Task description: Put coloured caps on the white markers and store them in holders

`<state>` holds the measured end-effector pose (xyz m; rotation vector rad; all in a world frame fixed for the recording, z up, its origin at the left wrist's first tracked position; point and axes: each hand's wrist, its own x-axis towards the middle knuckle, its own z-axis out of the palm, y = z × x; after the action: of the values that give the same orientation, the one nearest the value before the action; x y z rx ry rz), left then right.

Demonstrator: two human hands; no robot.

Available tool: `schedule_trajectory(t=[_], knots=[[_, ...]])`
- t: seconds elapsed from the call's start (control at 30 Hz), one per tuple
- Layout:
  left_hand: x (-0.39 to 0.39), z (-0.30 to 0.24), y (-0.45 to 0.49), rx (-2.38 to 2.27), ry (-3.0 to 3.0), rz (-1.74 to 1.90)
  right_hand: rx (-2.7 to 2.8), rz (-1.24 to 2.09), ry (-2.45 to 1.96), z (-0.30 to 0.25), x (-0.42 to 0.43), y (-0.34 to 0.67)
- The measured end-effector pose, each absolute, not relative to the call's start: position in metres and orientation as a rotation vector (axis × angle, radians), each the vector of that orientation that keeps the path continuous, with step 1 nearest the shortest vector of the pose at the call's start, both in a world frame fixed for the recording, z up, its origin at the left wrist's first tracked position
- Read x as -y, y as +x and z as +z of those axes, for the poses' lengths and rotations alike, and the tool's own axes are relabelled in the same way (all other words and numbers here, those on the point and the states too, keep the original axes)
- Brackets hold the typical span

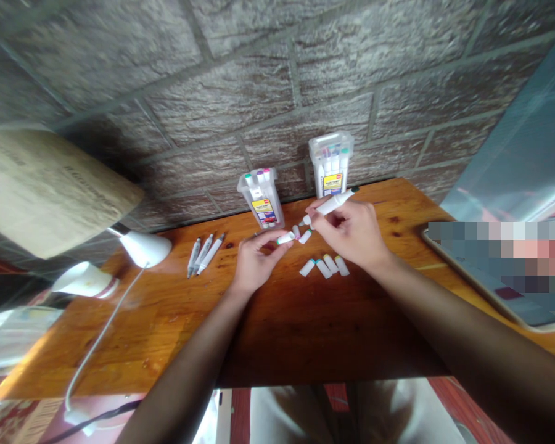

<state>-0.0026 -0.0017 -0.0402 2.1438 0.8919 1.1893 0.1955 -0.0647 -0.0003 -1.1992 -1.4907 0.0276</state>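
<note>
My right hand [351, 231] grips a white marker [330, 205] with a dark end pointing up and to the right; its other tip points down toward my left hand. Between the thumb and fingers of my left hand [258, 258] is a white marker cap [285, 238] with a green edge. Two more caps, one being a green-edged cap [305, 236], lie between the hands. Nearer to me on the table, several loose white caps [324, 267] with teal and yellow edges lie in a loose row.
Two clear plastic cases, a left marker case [264, 200] and a right marker case [332, 163], stand against the stone wall [268, 80]. Three grey markers [205, 254] lie left. A lamp [145, 246], a paper cup [86, 280] and a tablet [494, 290] also occupy the wooden table [166, 333].
</note>
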Motion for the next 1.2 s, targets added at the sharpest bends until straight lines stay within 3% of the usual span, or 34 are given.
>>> schedule_trajectory(t=[1.2], knots=[[-0.0001,-0.0375,-0.0070,-0.724,2.231,1.260,1.345,0.195,-1.250,-0.0054,0.0621,0.1900]])
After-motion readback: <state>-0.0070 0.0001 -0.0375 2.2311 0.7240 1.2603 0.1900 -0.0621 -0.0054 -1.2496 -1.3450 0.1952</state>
